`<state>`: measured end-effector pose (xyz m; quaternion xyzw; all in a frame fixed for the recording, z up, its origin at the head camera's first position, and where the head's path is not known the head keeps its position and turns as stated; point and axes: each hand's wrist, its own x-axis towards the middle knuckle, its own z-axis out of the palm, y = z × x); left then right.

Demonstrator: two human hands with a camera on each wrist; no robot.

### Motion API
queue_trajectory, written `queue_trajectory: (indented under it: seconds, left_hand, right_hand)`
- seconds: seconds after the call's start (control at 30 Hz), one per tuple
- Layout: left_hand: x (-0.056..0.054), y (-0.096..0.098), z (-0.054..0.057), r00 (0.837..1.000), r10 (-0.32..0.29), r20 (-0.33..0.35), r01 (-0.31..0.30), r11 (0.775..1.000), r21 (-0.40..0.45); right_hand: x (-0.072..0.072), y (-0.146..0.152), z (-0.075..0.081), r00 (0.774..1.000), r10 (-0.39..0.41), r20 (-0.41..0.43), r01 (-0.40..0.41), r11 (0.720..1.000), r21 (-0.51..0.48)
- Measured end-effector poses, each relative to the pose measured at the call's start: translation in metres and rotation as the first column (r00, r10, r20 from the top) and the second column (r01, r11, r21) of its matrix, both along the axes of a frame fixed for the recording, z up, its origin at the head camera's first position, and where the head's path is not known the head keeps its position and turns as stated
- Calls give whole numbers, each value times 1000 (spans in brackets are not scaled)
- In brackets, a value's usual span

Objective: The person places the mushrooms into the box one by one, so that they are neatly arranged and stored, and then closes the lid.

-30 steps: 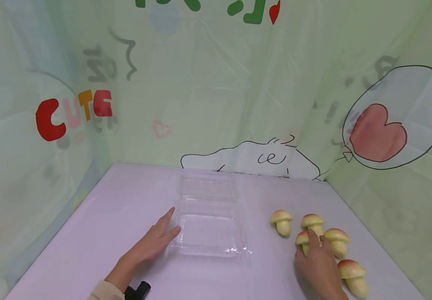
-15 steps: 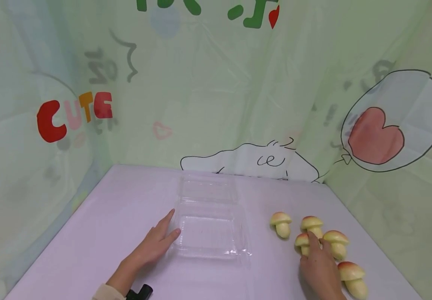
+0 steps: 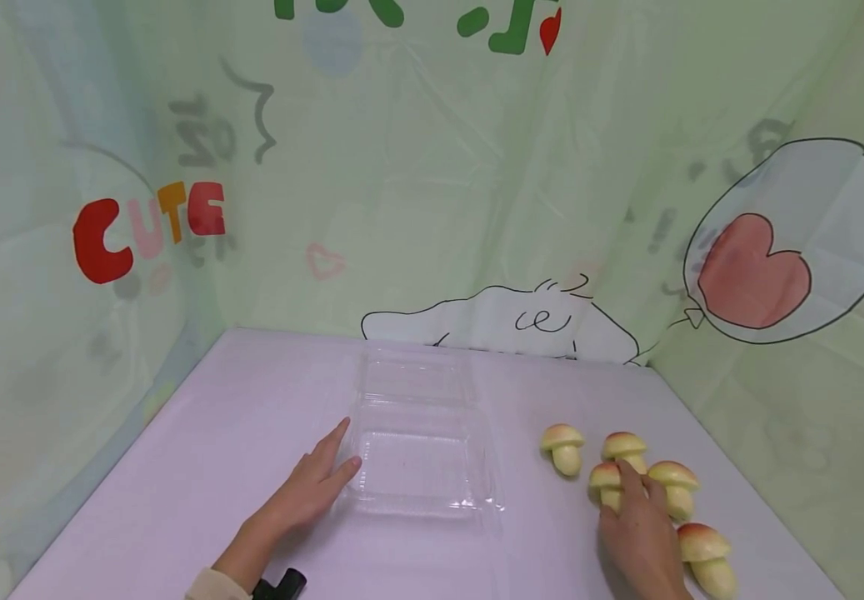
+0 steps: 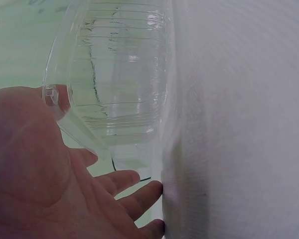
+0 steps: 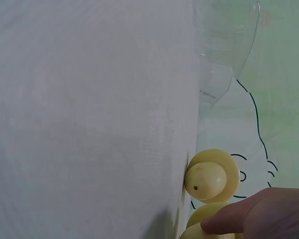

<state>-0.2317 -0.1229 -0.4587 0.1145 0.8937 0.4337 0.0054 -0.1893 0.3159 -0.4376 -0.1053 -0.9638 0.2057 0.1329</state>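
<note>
Pale green printed sheeting (image 3: 417,208) stands behind a lilac counter (image 3: 274,375). Head view: an opened clear container (image 3: 417,462) lies mid-counter; the left hand (image 3: 310,487), grip spread, is positioned at its left edge. Five yellow mushroom pieces (image 3: 562,450) with red-tinged caps lie to the right; the right hand (image 3: 641,533) pinches the held mushroom (image 3: 605,478) among them in its grip. Left wrist view: the thumb shows through the container's transparent rim; the other fingers extend loosely. Right wrist view: the thumb presses the held mushroom; another mushroom (image 5: 209,177) lies just beside it.
</note>
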Motion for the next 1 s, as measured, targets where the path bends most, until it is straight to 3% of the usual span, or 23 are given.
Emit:
queue_trajectory:
  seconds: [0.5, 0.73, 1.0]
  left_hand:
    - [-1, 0, -2, 1000, -3, 5, 3, 1000, 10]
    - [0, -1, -1, 1000, -5, 4, 5, 1000, 18]
    - [0, 0, 0, 1000, -7, 19, 7, 1000, 23]
  right_hand:
    - [2, -10, 3, 990, -14, -140, 9, 999, -42]
    - [0, -24, 4, 945, 19, -325, -41, 997, -63]
    - [-3, -38, 6, 948, 23, -317, -53, 995, -88]
